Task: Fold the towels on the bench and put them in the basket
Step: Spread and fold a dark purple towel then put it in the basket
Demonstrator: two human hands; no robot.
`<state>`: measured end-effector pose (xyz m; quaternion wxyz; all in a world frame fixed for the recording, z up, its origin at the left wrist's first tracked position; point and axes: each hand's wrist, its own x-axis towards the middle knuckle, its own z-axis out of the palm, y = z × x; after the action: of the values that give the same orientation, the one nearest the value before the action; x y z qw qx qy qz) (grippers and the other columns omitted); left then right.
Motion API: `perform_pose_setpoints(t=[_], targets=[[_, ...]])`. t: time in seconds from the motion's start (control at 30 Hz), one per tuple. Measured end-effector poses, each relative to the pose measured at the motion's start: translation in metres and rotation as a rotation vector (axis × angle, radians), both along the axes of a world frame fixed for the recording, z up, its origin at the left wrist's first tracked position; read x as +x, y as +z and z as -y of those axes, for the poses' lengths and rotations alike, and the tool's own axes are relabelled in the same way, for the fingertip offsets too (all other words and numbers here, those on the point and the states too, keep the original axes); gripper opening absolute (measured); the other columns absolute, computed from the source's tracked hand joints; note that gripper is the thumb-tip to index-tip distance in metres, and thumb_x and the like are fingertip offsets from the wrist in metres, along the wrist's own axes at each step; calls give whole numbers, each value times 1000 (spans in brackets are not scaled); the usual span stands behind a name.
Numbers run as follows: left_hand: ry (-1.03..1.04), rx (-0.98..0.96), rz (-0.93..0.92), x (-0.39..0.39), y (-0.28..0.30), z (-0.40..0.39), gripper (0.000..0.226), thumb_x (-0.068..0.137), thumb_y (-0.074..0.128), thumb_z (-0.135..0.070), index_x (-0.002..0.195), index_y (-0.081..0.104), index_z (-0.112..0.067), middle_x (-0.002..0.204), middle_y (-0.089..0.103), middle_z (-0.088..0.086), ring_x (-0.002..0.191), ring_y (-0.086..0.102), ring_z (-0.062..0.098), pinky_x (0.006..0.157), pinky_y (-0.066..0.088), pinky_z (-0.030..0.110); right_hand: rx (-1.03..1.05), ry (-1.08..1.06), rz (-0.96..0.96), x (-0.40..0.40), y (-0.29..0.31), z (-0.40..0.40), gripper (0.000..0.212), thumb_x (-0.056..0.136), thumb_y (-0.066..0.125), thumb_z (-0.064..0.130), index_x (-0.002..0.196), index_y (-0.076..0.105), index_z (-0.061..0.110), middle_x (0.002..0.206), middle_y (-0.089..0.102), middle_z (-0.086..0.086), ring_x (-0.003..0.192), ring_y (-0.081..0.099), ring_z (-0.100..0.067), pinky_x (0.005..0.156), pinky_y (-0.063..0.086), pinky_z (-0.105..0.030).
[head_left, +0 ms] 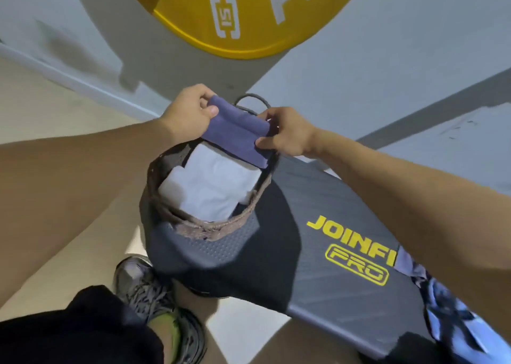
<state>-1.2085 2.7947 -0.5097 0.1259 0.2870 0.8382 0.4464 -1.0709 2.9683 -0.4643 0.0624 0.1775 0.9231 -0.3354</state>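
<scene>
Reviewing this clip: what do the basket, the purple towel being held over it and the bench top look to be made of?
Basket: seemingly woven fibre or rope, brown, with a rough braided rim; matte.
Purple towel: soft matte cloth, probably terry or microfibre; it folds thickly, pinched by the left hand and right hand.
Bench top: looks like dark grey vinyl or rubbery padding, with embossed dots and stripes and a printed yellow logo.

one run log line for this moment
stage: placing | both hands hold folded purple towel over basket | white towel inside
</scene>
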Motion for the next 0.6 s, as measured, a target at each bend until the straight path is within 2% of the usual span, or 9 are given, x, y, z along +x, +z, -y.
perform_pose_setpoints(t=[0.07,0.13,0.23,0.3,0.37,0.43,0.5,0.53,0.6], targets=[[25,13,-1,-7,-13,-12,9,99,51,-12,106,57,-13,70,50,-6,66,48,9,62,39,26,108,21,-10,-16,-11,-6,32,76,74,10,107,65,11,83,64,1,71,56,-14,59,46,-16],[21,14,-13,-11,-24,-21,14,100,48,-14,110,56,-9,79,55,-1,75,52,16,68,41,30,214,47,7,-28,-18,-13,35,75,76,16,107,64,15,82,62,5,68,55,-13,49,37,-7],[7,-64,-72,-17,-33,-31,17,100,46,-15,111,55,-8,99,58,10,89,54,28,70,38,32,329,112,120,-43,-21,-19,29,73,80,24,92,59,19,71,53,10,63,51,-12,46,34,-12],[-43,-216,-112,-21,-29,-38,17,99,48,-15,111,55,-6,107,58,18,96,55,35,71,37,34,390,207,260,-52,-18,-18,30,73,82,31,77,56,18,70,54,5,67,51,-20,52,38,-23],[-119,-361,-139,-25,-23,-44,18,98,52,-15,112,57,-3,112,58,23,101,56,40,72,38,36,422,278,376,-59,-11,-15,27,77,80,38,78,62,17,78,62,-2,74,55,-24,60,44,-30],[-166,-450,-148,-24,-18,-49,17,97,55,-16,109,58,-3,114,59,24,103,57,42,74,40,38,466,301,310,-64,-6,-14,27,78,76,35,88,69,11,88,70,-7,82,61,-28,70,52,-36],[-175,-498,-121,-21,-21,-49,8,97,56,-15,98,56,-7,113,61,22,99,58,39,74,42,37,519,249,135,-64,-6,-11,27,77,74,23,101,70,10,95,72,-7,90,64,-27,77,53,-36],[-166,-511,-106,-18,-25,-48,5,97,55,-13,93,54,-9,111,62,21,97,58,38,73,42,37,529,232,77,-63,-7,-8,27,76,72,17,103,70,12,95,72,-5,90,64,-26,77,53,-33],[-145,-514,-94,-15,-32,-45,7,96,53,-12,90,51,-11,111,63,20,97,59,37,75,44,38,542,271,87,-59,-13,-4,28,74,70,13,103,71,14,91,72,-3,87,64,-25,75,52,-30]])
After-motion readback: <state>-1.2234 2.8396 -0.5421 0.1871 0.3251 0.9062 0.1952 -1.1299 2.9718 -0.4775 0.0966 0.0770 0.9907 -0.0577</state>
